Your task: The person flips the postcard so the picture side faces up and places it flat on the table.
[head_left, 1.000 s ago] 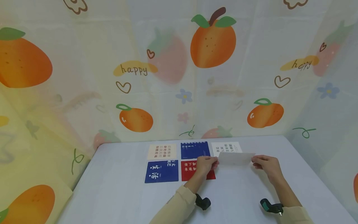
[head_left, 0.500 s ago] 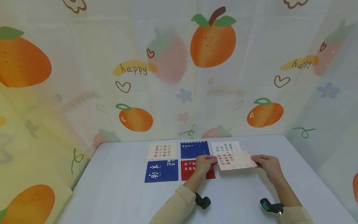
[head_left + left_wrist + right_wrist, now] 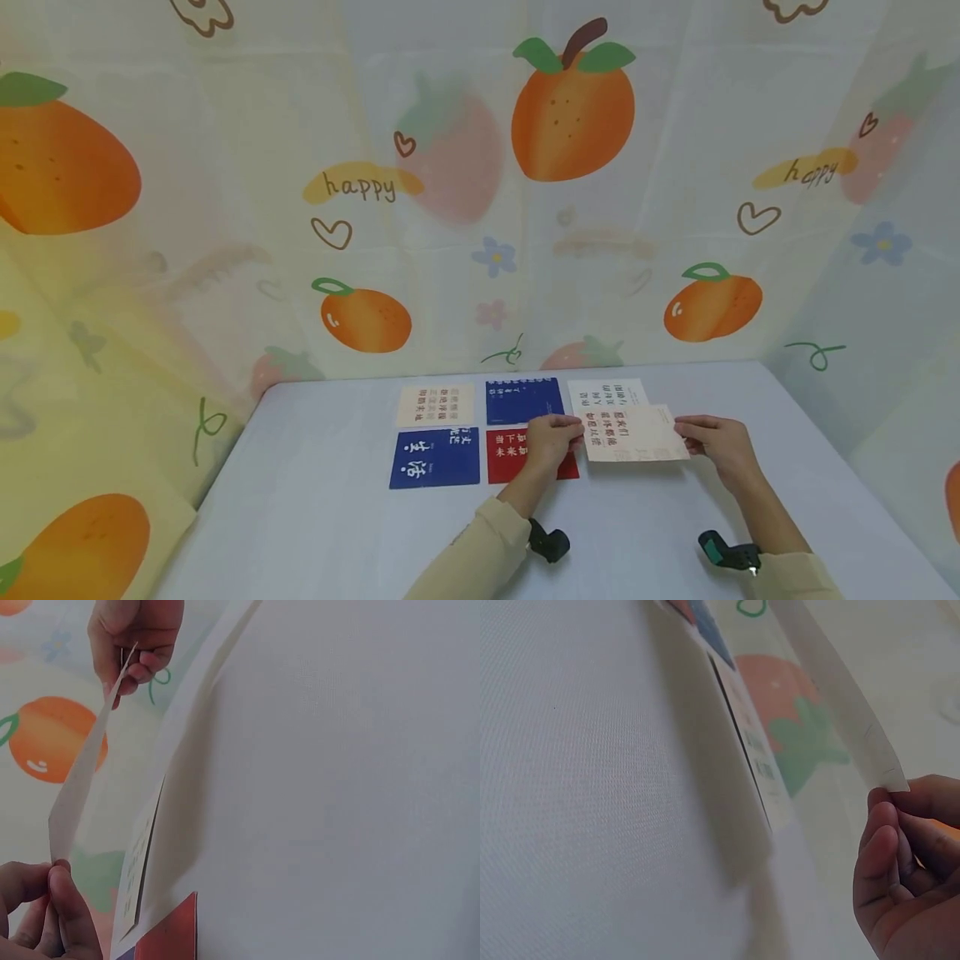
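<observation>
A cream card [image 3: 637, 435] printed with dark Chinese characters is held up off the table between both hands. My left hand [image 3: 551, 442] pinches its left edge between thumb and fingers, and my right hand [image 3: 718, 442] pinches the right edge. Both wrist views show the card raised over the table, nearly edge-on in the left wrist view. Behind it lies a white card [image 3: 607, 392], its lower part covered in the head view. Under my left hand and wrist is a red card [image 3: 506, 462], partly hidden.
A cream card [image 3: 435, 405] and a blue card [image 3: 522, 400] lie in the back row on the white table [image 3: 300, 517]. Another blue card [image 3: 435, 457] lies left of the red one. A fruit-print cloth [image 3: 450, 275] hangs behind and at the sides.
The held card has tilted from its plain side, nearly upright, to show its printed face toward the head camera. Both hands keep their pinch and stay almost in place.
</observation>
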### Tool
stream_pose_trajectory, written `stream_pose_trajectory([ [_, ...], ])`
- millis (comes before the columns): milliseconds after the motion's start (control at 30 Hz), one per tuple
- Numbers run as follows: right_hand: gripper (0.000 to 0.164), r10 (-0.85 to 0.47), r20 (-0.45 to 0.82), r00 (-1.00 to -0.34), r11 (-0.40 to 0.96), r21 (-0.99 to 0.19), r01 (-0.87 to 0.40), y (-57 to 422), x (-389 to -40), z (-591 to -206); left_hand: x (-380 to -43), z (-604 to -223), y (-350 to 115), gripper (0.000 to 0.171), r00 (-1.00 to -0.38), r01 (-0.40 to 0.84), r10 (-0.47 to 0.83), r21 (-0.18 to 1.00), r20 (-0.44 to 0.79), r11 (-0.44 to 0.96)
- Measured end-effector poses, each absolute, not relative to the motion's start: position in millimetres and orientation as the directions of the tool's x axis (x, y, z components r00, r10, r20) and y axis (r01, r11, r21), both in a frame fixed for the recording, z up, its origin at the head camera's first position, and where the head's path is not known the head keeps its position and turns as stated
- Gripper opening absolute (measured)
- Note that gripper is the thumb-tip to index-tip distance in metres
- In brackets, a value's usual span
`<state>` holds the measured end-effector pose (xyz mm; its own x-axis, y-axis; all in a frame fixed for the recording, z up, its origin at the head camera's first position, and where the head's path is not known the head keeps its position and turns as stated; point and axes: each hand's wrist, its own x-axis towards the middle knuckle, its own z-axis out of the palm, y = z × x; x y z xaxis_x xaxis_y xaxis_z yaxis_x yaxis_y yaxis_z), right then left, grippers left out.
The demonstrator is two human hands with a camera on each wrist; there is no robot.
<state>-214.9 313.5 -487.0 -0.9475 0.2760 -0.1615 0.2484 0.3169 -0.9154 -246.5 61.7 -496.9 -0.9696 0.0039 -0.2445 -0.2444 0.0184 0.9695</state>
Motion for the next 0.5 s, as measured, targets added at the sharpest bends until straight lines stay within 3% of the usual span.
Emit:
stream_pose_trajectory([
  [500, 0.042, 0.255, -0.162, -0.953, 0.379, -0.890, 0.253, 307.9, -210.9, -479.7, -244.2, -499.1, 64.3, 0.011, -0.975, -0.223, -0.033, 0.974, -0.221, 0.051],
])
